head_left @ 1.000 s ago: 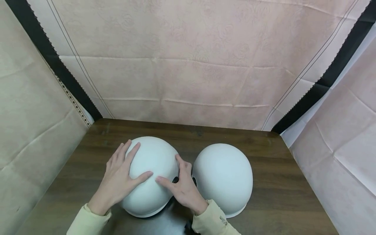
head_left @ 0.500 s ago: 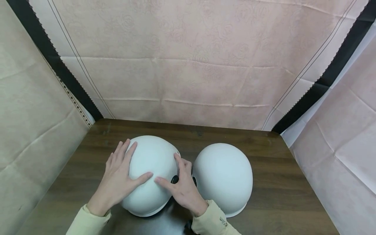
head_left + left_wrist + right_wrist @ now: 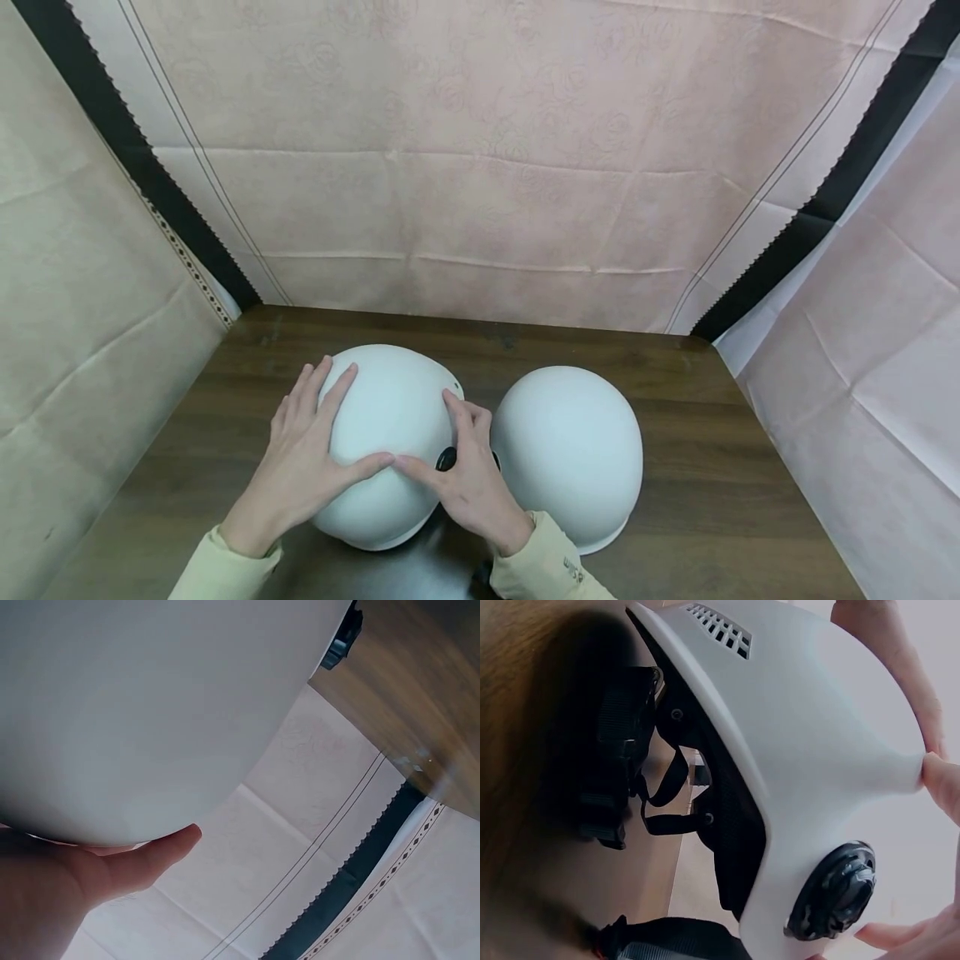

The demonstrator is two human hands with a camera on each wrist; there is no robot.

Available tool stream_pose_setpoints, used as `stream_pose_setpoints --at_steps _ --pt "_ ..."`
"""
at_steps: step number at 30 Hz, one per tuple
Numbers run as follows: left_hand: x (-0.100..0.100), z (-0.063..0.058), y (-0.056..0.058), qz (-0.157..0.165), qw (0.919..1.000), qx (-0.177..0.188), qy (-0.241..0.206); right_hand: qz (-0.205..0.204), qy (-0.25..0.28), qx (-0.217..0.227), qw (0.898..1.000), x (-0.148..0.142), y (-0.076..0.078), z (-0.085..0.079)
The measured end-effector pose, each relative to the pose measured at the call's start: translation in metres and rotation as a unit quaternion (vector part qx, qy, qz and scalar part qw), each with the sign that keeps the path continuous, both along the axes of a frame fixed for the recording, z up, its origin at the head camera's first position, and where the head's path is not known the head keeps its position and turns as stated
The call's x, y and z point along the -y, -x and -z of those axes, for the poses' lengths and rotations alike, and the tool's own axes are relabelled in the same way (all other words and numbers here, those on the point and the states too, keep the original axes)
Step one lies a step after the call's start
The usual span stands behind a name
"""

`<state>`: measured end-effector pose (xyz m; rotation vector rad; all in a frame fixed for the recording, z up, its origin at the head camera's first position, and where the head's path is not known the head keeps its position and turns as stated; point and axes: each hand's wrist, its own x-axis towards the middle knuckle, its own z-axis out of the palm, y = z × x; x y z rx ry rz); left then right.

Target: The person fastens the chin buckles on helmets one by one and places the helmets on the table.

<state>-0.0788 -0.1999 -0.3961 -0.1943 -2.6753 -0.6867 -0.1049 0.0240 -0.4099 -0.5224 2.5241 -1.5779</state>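
In the head view, a white helmet point(image 3: 386, 417) sits front side-down near the middle of the wooden table, dome up. My left hand point(image 3: 300, 458) rests on its left side with fingers spread. My right hand point(image 3: 468, 475) lies along its right side, index finger and thumb extended. Both thumbs touch at their tips on the dome. A black side knob point(image 3: 446, 459) shows between right thumb and index finger. The right wrist view reveals black straps point(image 3: 622, 742) and a vent grille point(image 3: 721, 630) along the helmet's lower edge. Fingers under the right side are partly hidden.
A second white helmet point(image 3: 567, 458) stands close to the right of my right hand, dome up. The brown wooden table point(image 3: 712, 500) is enclosed by pale cloth walls point(image 3: 480, 167) at the back and both sides.
The held helmet has turned slightly and shifted a little away from me, so a small hole at its upper right now shows. My thumb tips have come together.
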Motion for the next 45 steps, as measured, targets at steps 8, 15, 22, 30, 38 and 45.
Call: stream_pose_setpoints --at_steps 8,15,22,30,38,45 --pt "0.004 0.000 -0.003 0.001 0.9999 -0.004 -0.014 -0.013 0.017 -0.007 1.000 -0.001 -0.001 0.000" --pt "0.005 0.000 -0.005 0.007 0.9998 -0.001 -0.018 -0.010 0.031 -0.020 0.999 -0.001 -0.003 -0.002" --pt "0.009 -0.001 -0.007 0.019 0.9991 -0.013 -0.036 0.000 0.043 -0.040 0.998 -0.001 -0.004 -0.004" --pt "0.010 0.001 -0.009 0.029 0.9972 -0.024 -0.064 0.009 0.048 -0.030 0.998 -0.002 -0.002 -0.001" --pt "0.016 0.002 -0.014 0.022 0.9943 -0.008 -0.104 0.009 0.069 -0.044 0.997 0.001 -0.004 -0.005" --pt "0.023 0.003 -0.018 0.024 0.9923 0.003 -0.121 0.006 0.080 -0.065 0.995 0.004 -0.007 -0.007"
